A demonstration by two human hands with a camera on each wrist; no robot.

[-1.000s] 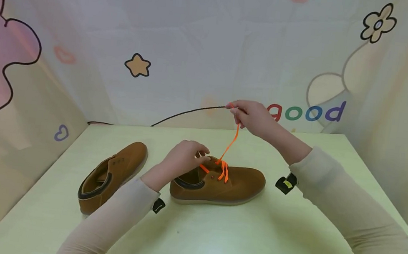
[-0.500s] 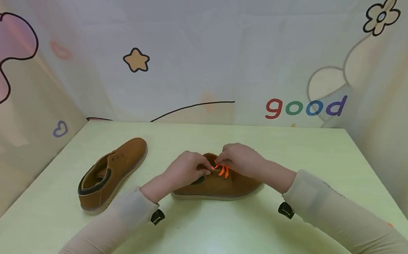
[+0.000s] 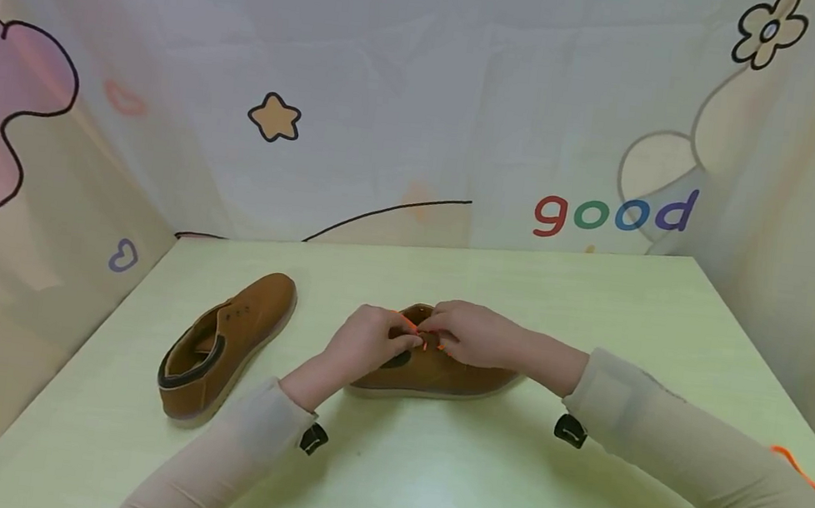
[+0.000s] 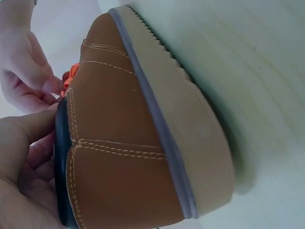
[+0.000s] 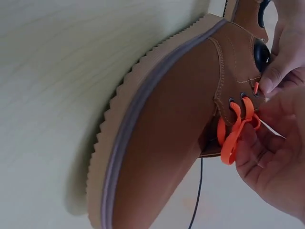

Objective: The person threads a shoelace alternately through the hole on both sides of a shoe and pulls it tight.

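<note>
A brown shoe (image 3: pixel 438 382) with a dark collar lies sole-down on the table, toe to the right. An orange shoelace (image 5: pixel 234 136) runs through its eyelets and hangs in loops over the tongue area. My left hand (image 3: pixel 369 342) is at the opening, thumb and fingers pinching the lace by the top eyelet. From the toe side my right hand (image 3: pixel 483 335) reaches over the shoe, its fingertips pinching the lace close to the left fingertips. In the left wrist view, the left hand (image 4: pixel 21 162) lies along the dark collar. The exact finger contact is partly hidden.
A second brown shoe (image 3: pixel 231 347), with no lace in its visible eyelets, stands left of the left forearm. Another orange lace piece (image 3: pixel 805 477) shows behind the right sleeve near the table's right edge. A printed curtain (image 3: pixel 395 102) hangs behind the table.
My right hand has come down from high above the shoe, where it held the lace stretched up, to the eyelets. The left hand has closed its fingers at the lace.
</note>
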